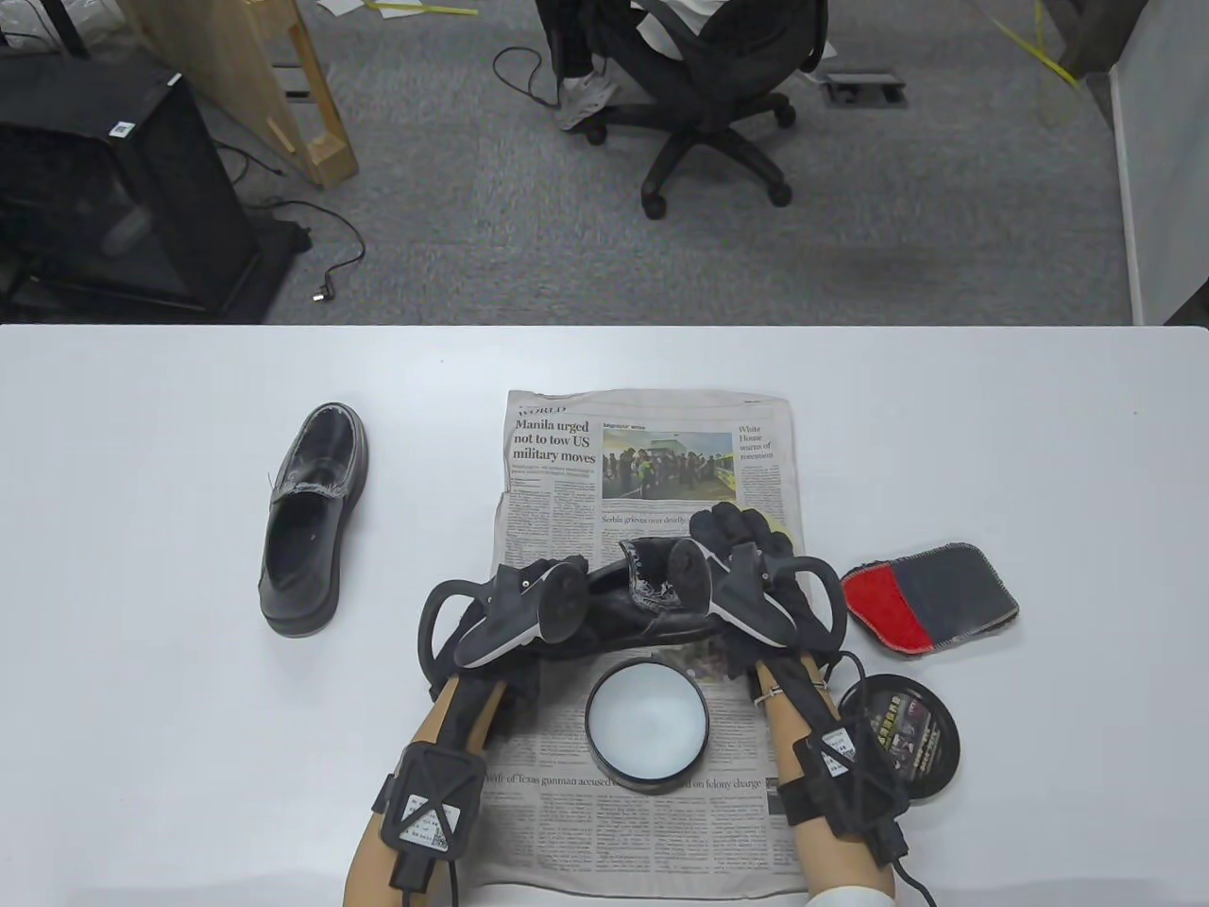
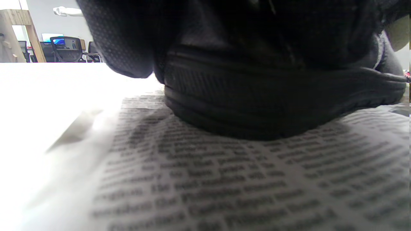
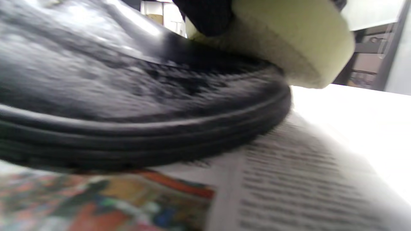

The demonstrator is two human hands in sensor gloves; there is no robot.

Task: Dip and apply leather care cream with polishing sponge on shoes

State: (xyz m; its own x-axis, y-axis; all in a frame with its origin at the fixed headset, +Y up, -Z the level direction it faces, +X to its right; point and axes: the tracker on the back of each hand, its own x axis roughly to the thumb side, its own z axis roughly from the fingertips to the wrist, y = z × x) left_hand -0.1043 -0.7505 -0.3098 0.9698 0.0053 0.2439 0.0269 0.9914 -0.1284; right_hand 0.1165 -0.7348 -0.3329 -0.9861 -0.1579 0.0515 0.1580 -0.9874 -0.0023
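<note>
shoe (image 1: 652, 609) being treated lies across the newspaper (image 1: 652, 453) on the tabletop (image 1: 142, 586), long axis running left to right, directly between the hands and just beyond the open cream tin (image 1: 647, 723). the left hand (image 1: 515, 605) grips its heel end, steadying it; the left wrist view shows the heel and sole resting on the newsprint. the right hand (image 1: 746, 567) is over the toe end, fingers closed around the polishing sponge (image 3: 289, 45), which the right wrist view shows pressed against the upper near the toe. so the right hand is the working one, and i judge its strokes should run along that left-right axis toward the heel.

count, largest first: one newspaper; two shoes, the second shoe (image 1: 315, 520) well apart to the left, pointing away; one cloth (image 1: 930, 595), red and grey; one tin lid (image 1: 902, 737) by the right wrist; one cream tin; one sponge.
</note>
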